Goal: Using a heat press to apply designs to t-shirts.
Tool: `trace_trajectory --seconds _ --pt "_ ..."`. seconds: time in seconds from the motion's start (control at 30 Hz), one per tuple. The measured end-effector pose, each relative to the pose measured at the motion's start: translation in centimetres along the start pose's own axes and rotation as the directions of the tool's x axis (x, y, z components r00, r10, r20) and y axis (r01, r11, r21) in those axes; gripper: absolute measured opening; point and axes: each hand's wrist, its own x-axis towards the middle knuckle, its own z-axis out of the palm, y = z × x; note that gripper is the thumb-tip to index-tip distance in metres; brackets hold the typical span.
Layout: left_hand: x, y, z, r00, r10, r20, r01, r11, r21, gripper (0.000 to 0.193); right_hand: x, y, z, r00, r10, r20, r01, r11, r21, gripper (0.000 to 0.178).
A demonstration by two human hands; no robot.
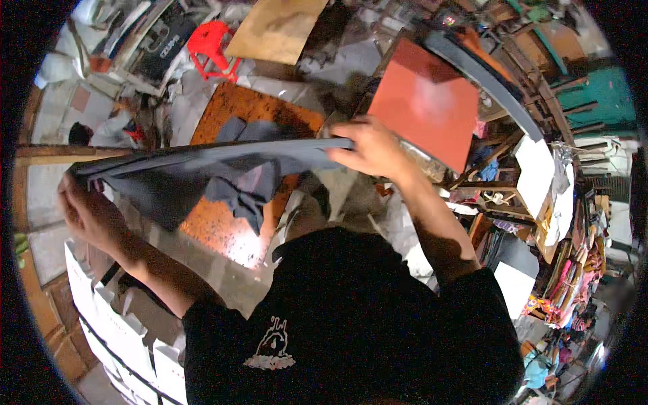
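A long piece of dark grey cloth (pixel 165 185) is stretched taut across the view, its folded upper edge running nearly straight. My left hand (pixel 88 212) grips one end at the far left, the fingers closed round the corner. At the other end, my right hand (pixel 370 147) pinches the edge, slightly blurred. Below and behind the cloth stands a low orange table (pixel 223 101) with dark speckles. More crumpled dark grey fabric (pixel 246 196) lies on it; whether it joins the held cloth I cannot tell.
A red plastic stool (pixel 210 42) and a tan board (pixel 278 28) are beyond the table. To the right lies a reddish square panel (pixel 425 101). White boxes or bags (pixel 121 324) line the lower left. Piled fabrics (pixel 567 283) and wooden racks crowd the right side.
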Motion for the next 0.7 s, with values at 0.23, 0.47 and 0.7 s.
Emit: trace_trajectory --seconds 0.23,0.47,0.7 --pt "-7.4 6.5 10.0 0.931 0.02 0.364 0.089 0.956 -0.278 0.015 -14.8 -2.5 -11.5 0.947 0.197 -0.255 -0.213 0.977 -0.035 0.024" --pt "-13.0 9.3 15.2 0.581 0.225 0.782 -0.023 0.965 -0.261 0.021 -28.0 -5.8 -15.9 0.76 0.434 -0.484 -0.546 0.83 -0.112 0.017" --pt "-15.5 17.0 14.6 0.23 0.322 0.918 -0.429 0.881 -0.201 0.02 -34.5 -13.1 -17.0 0.598 0.566 -0.567 -0.504 0.816 0.283 0.035"
